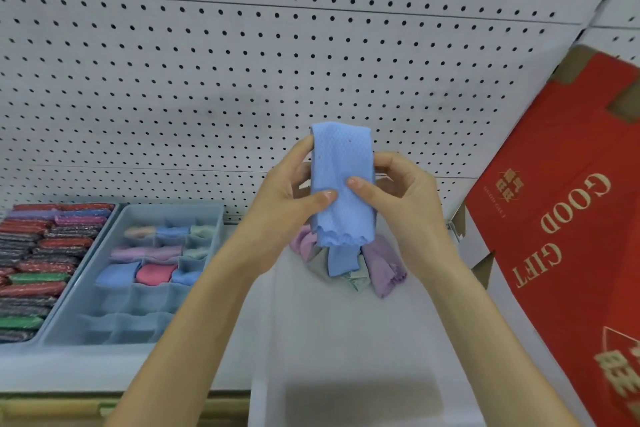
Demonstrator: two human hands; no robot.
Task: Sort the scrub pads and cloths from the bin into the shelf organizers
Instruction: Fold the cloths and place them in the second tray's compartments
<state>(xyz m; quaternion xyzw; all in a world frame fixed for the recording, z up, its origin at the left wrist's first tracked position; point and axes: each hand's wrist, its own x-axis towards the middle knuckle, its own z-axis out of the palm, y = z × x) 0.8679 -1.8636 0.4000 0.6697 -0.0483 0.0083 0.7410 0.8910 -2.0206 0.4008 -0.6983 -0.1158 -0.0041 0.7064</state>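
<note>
Blue cloth (341, 184): held up mid-air, at 12 o'clock above the bin (346, 340), likely being folded small to fit a slot.
Left hand (294, 204): fingers (320, 197) pinching the cloth's left edge.
Right hand (398, 198): fingers pinching its right edge.
Cloth organizer (138, 305): at 8 o'clock, with free near slots.
Red box (561, 218): at 3 o'clock, reads "GOOD GIFT".

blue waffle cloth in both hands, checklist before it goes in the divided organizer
1. Grip on the light blue waffle-weave cloth: ok, left hand and right hand both pinch it.
2. Fold compact enough for a cell: cannot tell.
3. Free cells in the grey divided organizer: ok, front rows empty.
4. Path left to it: ok, nothing between.
5. Pile of pastel cloths underneath: not ok, still unsorted.
</note>
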